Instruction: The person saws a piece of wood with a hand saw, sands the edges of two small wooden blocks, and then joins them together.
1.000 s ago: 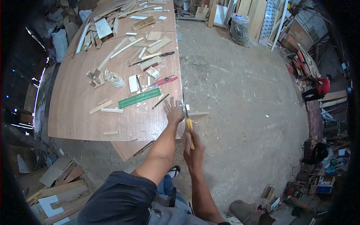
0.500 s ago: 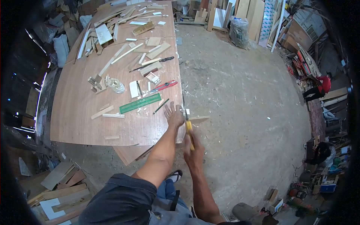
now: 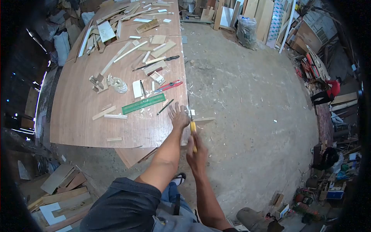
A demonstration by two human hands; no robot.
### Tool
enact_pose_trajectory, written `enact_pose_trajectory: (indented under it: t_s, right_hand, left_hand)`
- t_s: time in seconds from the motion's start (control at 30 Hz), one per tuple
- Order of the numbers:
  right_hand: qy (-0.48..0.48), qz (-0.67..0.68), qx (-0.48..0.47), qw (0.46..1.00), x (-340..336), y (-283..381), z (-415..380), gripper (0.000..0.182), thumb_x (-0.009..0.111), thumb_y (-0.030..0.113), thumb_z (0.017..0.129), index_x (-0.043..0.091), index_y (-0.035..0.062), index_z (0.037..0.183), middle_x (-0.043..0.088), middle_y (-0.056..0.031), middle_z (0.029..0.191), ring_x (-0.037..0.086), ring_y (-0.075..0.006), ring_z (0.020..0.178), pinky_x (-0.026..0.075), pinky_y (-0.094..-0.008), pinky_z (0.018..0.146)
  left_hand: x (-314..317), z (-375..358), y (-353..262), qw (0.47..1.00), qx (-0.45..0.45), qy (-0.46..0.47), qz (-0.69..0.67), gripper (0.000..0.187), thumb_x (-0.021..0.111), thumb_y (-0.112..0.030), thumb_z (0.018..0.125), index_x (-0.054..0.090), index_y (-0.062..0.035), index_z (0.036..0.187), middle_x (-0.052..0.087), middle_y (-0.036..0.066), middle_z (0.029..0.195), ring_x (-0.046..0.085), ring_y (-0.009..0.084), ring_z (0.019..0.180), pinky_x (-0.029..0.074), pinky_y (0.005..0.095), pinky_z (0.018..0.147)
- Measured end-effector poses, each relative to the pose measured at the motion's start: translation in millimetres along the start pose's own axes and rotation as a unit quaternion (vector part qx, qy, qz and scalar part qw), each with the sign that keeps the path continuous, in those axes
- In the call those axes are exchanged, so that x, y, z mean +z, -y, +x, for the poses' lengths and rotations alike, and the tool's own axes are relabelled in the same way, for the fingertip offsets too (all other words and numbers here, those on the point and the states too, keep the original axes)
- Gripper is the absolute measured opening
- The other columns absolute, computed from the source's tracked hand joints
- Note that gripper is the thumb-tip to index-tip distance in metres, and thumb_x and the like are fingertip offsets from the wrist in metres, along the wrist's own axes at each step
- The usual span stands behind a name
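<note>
My left hand (image 3: 179,116) lies on the right edge of the wooden table (image 3: 77,123), fingers spread; a small white piece (image 3: 192,112) shows just right of it. Wrapped round the yellow handle of a saw (image 3: 193,127) is my right hand (image 3: 197,149), beyond the table's edge. The thin blade points away from me along that edge, close to my left hand. A narrow wood strip (image 3: 205,119) sticks out to the right past the blade. Near my left fingertips lie a dark pencil (image 3: 165,107) and a green ruler (image 3: 143,104).
A red cutter (image 3: 169,86), a clear jar (image 3: 120,86), a black-handled tool (image 3: 171,58) and wood offcuts (image 3: 106,31) lie farther up the table. A person in red (image 3: 333,88) is at the far right. Scrap wood (image 3: 63,205) lies on the floor at lower left.
My right hand and the saw have shifted slightly up and to the left. My left hand stays pressed at the table edge. The whole view has shifted a little.
</note>
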State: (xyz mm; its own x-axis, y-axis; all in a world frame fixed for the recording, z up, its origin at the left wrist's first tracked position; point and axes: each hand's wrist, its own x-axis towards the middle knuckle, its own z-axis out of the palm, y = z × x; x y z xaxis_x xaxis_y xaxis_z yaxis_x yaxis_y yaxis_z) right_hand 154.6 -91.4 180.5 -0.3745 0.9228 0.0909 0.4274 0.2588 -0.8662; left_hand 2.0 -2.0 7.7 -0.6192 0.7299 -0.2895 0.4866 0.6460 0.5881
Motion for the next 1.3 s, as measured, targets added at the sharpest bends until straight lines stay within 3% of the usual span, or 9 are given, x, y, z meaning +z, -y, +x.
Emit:
enact_pose_trajectory:
  t_s: [0.1, 0.17, 0.3, 0.4, 0.5, 0.93, 1.1, 1.13, 1.3]
  right_hand:
    - [0.038, 0.037, 0.059, 0.997, -2, 7, 16, 0.031, 0.057, 0.010, 0.097, 0.060, -0.0054, 0.123, 0.069, -0.0250, 0.103, 0.071, -0.0277, 0.092, 0.053, -0.0348, 0.079]
    - [-0.054, -0.001, -0.090, 0.995, -11, -2, -10, 0.029, 0.059, 0.014, 0.097, 0.060, -0.0004, 0.122, 0.066, -0.0283, 0.089, 0.071, -0.0343, 0.077, 0.052, -0.0405, 0.065]
    - [-0.035, 0.006, -0.057, 0.998, -13, 3, -11, 0.030, 0.059, 0.015, 0.096, 0.059, -0.0007, 0.122, 0.066, -0.0287, 0.091, 0.070, -0.0342, 0.078, 0.052, -0.0396, 0.066]
    - [0.059, 0.025, 0.079, 0.995, -3, 3, 32, 0.032, 0.060, 0.012, 0.096, 0.060, -0.0017, 0.125, 0.069, -0.0264, 0.100, 0.071, -0.0343, 0.093, 0.054, -0.0380, 0.075]
    - [-0.005, 0.033, -0.013, 0.999, -24, 10, -19, 0.030, 0.058, 0.012, 0.097, 0.060, -0.0027, 0.123, 0.068, -0.0271, 0.100, 0.071, -0.0330, 0.092, 0.054, -0.0388, 0.076]
    - [-0.029, 0.033, -0.020, 0.999, -16, 0, -27, 0.028, 0.057, 0.012, 0.096, 0.061, -0.0006, 0.121, 0.067, -0.0293, 0.097, 0.069, -0.0410, 0.089, 0.052, -0.0426, 0.073]
    - [0.021, 0.019, 0.011, 1.000, -9, 8, 25, 0.029, 0.057, 0.012, 0.097, 0.061, -0.0015, 0.122, 0.069, -0.0263, 0.098, 0.071, -0.0363, 0.090, 0.053, -0.0385, 0.075]
    - [0.004, 0.067, 0.063, 0.996, -19, 23, 7, 0.027, 0.055, 0.010, 0.098, 0.060, -0.0059, 0.119, 0.069, -0.0235, 0.105, 0.068, -0.0259, 0.098, 0.050, -0.0350, 0.086]
    - [0.000, 0.053, 0.038, 0.998, 0, -2, 11, 0.029, 0.057, 0.013, 0.097, 0.060, -0.0027, 0.122, 0.069, -0.0241, 0.102, 0.070, -0.0296, 0.095, 0.052, -0.0355, 0.081]
  left_hand:
    - [-4, -1, -4, 1.000, 0.007, -0.021, -0.012, 0.033, 0.047, -0.029, 0.095, 0.049, -0.0188, 0.126, 0.015, 0.013, 0.161, -0.005, 0.0465, 0.148, 0.003, 0.0637, 0.116]
    - [-3, 1, -6, 1.000, -0.010, -0.001, 0.005, 0.034, 0.047, -0.030, 0.095, 0.048, -0.0184, 0.127, 0.014, 0.013, 0.161, -0.004, 0.0455, 0.148, 0.003, 0.0630, 0.117]
    - [-8, -4, -9, 1.000, -0.011, 0.003, -0.008, 0.036, 0.049, -0.029, 0.095, 0.047, -0.0178, 0.129, 0.013, 0.012, 0.162, -0.004, 0.0443, 0.149, 0.002, 0.0613, 0.117]
    - [2, -6, -6, 1.000, -0.006, -0.003, 0.007, 0.036, 0.050, -0.030, 0.094, 0.047, -0.0182, 0.129, 0.013, 0.012, 0.161, -0.003, 0.0450, 0.148, 0.002, 0.0611, 0.117]
    - [-13, -2, -12, 1.000, -0.017, 0.012, 0.024, 0.036, 0.050, -0.029, 0.094, 0.047, -0.0185, 0.129, 0.015, 0.013, 0.160, -0.002, 0.0460, 0.148, 0.003, 0.0618, 0.117]
    - [-2, -10, -3, 1.000, -0.012, 0.000, 0.021, 0.036, 0.049, -0.030, 0.095, 0.048, -0.0189, 0.130, 0.015, 0.013, 0.161, -0.002, 0.0455, 0.148, 0.001, 0.0611, 0.117]
    - [-1, 3, -5, 1.000, -0.013, -0.002, 0.020, 0.044, 0.052, -0.027, 0.092, 0.046, -0.0169, 0.134, 0.014, 0.013, 0.161, -0.003, 0.0454, 0.148, 0.003, 0.0614, 0.118]
    - [-6, 2, -8, 1.000, -0.021, 0.013, 0.017, 0.047, 0.054, -0.027, 0.090, 0.046, -0.0168, 0.135, 0.013, 0.013, 0.161, -0.003, 0.0457, 0.148, 0.003, 0.0616, 0.118]
    - [-5, -1, -8, 1.000, 0.003, -0.008, 0.017, 0.044, 0.051, -0.028, 0.092, 0.045, -0.0161, 0.134, 0.014, 0.013, 0.161, -0.002, 0.0462, 0.148, 0.003, 0.0619, 0.117]
